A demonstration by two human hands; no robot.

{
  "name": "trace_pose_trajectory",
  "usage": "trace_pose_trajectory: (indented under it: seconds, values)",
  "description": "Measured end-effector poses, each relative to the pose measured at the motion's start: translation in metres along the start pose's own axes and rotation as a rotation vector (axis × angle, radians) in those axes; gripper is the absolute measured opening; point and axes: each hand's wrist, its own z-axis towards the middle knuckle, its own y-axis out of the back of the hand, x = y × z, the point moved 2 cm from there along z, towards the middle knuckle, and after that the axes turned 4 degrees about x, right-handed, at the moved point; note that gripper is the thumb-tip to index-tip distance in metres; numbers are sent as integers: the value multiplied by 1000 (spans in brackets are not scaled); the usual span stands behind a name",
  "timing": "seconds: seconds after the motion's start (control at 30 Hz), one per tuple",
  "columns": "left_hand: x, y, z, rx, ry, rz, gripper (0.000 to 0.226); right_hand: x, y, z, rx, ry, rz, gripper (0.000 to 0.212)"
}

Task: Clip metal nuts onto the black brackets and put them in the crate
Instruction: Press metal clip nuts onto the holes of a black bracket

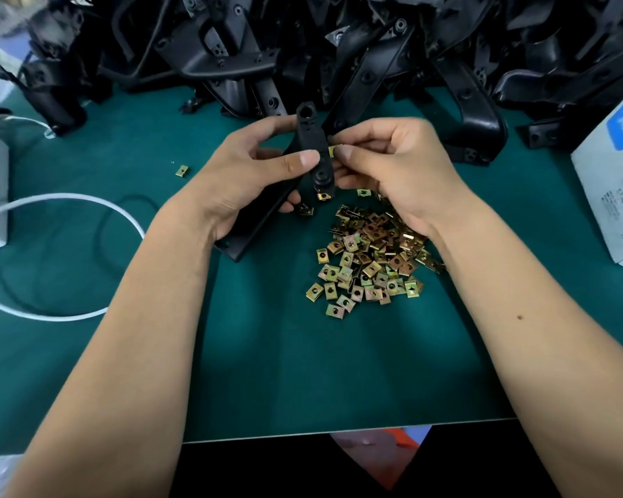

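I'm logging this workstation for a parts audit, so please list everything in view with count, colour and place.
held bracket: one, black, above the mat's middle, in the left hand
held nut: one, brass-coloured, at the held bracket's right edge
bracket pile: many, black, along the far side of the mat
nut pile: many, brass-coloured, below the right hand
stray nut: one, brass-coloured, alone left of the hands
mat: one, dark green, covering the table
cable: one, white, looped at left
box: one, white with blue label, right edge
left hand: grip round the held bracket
right hand: grip pinching the held nut
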Motion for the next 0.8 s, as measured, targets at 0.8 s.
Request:
trace_pose_trajectory:
  seconds: [0.8]
  values:
    - [4, 3, 3, -13, 16, 18, 68, 2, -2, -1, 77, -44, 61, 11]
